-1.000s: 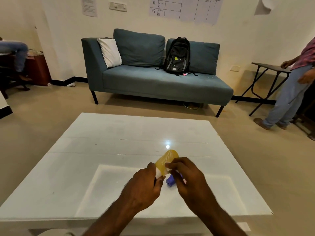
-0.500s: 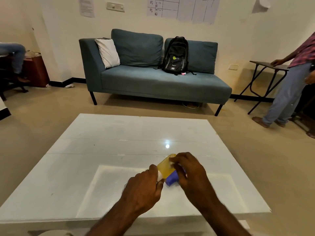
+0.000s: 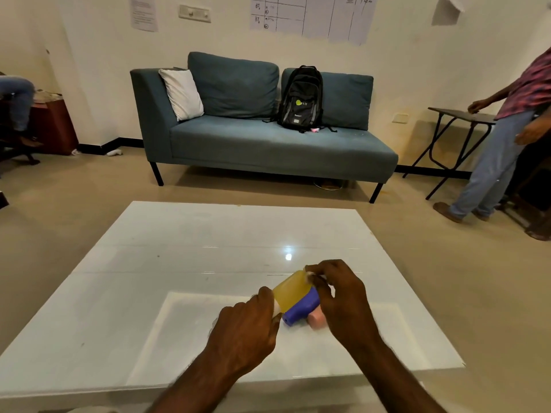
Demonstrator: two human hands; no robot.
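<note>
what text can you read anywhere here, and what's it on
"BT", twice, handwritten on the wall chart; the rest is unreadable
backpack logo: too blurred to read
wall sheet: too small to read
yellow bottle: no text visible

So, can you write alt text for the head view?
A left hand and a right hand hold a translucent yellow tube by its ends over a blue plastic cylinder on a glossy white table. Behind, a grey-blue sofa with a black backpack.

The person's left hand (image 3: 247, 332) and right hand (image 3: 343, 302) are bare; the left forearm (image 3: 202, 386) and right forearm (image 3: 384, 371) are unsleeved, with fine hair.
</note>
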